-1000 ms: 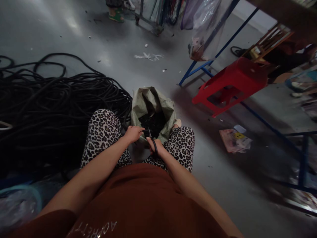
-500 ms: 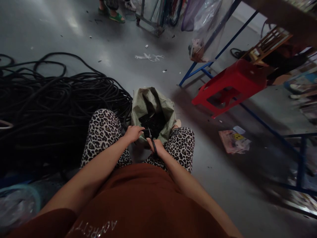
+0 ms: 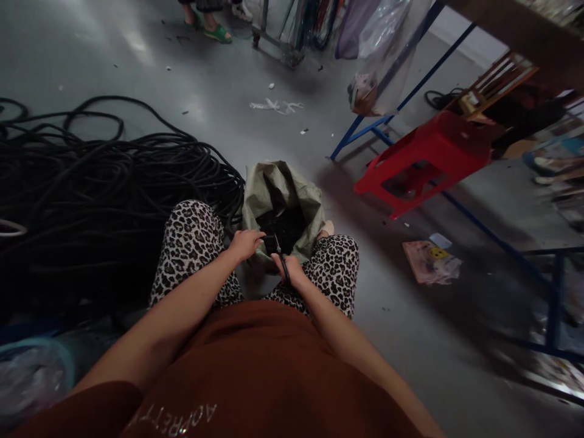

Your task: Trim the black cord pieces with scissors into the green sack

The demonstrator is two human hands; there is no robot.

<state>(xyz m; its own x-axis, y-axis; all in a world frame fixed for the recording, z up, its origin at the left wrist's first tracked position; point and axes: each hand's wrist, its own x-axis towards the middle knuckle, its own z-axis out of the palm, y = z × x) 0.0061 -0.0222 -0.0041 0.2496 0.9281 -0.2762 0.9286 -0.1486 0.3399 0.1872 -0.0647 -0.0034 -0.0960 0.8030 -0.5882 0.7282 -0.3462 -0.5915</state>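
Above a sack [image 3: 256, 196], left hand [image 3: 247, 244] pinching black piece [image 3: 269, 240], right hand [image 3: 291, 269] gripping scissors [image 3: 283, 264], coils [image 3: 137, 176] alongside, red stool [image 3: 444, 146] apart

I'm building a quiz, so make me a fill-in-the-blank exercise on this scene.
The right hand holds a pair of ____.
The stool is ____ in colour.
The slippers at the top are coloured ____.
In the picture, the black cord heap lies on the ____ side.

Missing words: scissors; red; green; left.

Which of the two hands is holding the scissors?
The right hand: the scissors' black handles are in its grip, blades pointing forward. The left hand has no scissors; it appears to pinch a black piece.
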